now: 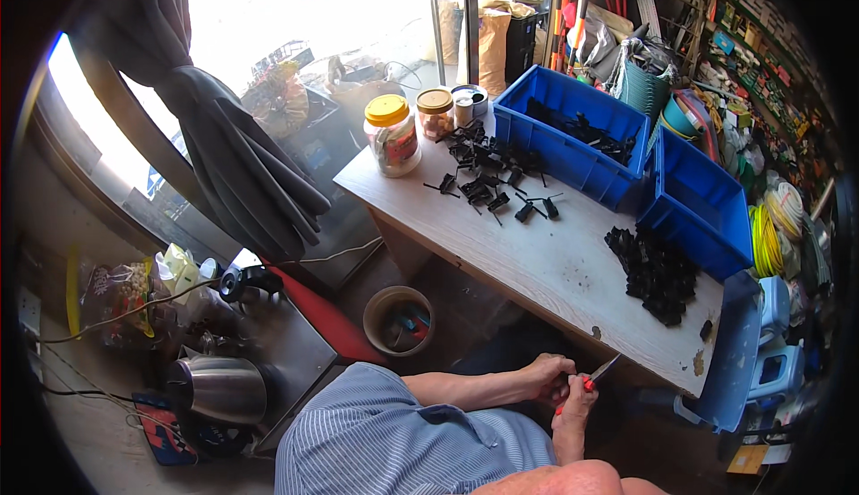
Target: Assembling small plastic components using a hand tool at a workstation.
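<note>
Right fingers grip a red-handled bladed tool, its long axis slanting toward the near edge of the desk; the left hand sits just left, fingers curled, any held item indiscernible.

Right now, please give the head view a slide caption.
Right hand grips a red-handled tool beside the left hand; black parts and blue bins on the table.

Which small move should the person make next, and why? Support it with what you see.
Perhaps ease the right hand back slightly: it grips a red-handled tool with a pointed silver blade, and that blade points toward the edge of the pale wood-grain table, with the left hand close by.
</note>
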Action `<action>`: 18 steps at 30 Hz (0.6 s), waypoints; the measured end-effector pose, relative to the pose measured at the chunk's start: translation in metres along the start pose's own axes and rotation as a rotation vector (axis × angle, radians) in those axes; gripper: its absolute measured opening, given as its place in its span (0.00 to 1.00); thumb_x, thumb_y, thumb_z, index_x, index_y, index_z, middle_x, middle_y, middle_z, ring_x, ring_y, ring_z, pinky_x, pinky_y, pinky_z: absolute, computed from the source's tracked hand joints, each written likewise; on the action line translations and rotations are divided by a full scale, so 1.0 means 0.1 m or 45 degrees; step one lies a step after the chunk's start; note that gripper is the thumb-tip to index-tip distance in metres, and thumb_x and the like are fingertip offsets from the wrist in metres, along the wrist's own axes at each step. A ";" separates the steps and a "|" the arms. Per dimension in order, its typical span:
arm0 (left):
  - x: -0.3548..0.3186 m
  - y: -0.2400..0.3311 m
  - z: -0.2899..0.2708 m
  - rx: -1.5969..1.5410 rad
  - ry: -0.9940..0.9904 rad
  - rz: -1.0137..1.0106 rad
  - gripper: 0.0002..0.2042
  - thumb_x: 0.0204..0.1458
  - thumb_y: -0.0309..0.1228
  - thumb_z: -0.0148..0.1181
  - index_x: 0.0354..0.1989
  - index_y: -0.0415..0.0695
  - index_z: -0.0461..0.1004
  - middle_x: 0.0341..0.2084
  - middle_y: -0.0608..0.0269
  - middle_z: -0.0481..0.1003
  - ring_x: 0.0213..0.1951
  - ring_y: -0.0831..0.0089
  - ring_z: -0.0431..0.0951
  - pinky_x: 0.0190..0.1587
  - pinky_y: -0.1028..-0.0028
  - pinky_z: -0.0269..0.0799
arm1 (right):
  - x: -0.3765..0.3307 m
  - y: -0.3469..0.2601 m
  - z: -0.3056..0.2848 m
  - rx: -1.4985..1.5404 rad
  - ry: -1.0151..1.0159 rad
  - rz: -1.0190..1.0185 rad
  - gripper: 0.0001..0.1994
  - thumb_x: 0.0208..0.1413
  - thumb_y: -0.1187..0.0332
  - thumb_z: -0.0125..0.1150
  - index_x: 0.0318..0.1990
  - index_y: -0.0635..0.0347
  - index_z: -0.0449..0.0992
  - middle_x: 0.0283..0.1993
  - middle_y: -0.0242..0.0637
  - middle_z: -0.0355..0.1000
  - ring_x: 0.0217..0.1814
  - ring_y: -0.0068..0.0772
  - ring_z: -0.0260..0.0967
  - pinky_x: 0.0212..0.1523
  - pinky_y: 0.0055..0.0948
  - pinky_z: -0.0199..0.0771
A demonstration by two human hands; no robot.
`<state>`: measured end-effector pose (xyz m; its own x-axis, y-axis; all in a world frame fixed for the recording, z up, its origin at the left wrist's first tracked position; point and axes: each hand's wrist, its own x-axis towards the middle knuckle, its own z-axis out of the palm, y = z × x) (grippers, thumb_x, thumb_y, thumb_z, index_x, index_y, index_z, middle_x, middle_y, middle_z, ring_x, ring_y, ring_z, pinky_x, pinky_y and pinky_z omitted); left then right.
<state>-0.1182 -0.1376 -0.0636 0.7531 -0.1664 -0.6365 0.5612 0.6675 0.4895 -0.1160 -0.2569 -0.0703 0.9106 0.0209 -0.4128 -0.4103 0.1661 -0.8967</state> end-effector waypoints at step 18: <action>-0.23 0.21 -0.40 1.070 -0.627 1.270 0.26 0.55 0.25 0.62 0.63 0.36 0.63 0.42 0.51 0.76 0.42 0.63 0.79 0.45 0.66 0.77 | 0.22 -0.10 -0.12 0.269 -0.238 -0.009 0.05 0.55 0.66 0.59 0.36 0.52 0.69 0.30 0.27 0.66 0.31 0.23 0.68 0.31 0.24 0.70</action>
<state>-0.1370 -0.0905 -0.0625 0.8961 -0.2364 0.3757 -0.3742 0.0530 0.9258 -0.0930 -0.2697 -0.0725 0.9148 0.1976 -0.3523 -0.4024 0.3682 -0.8382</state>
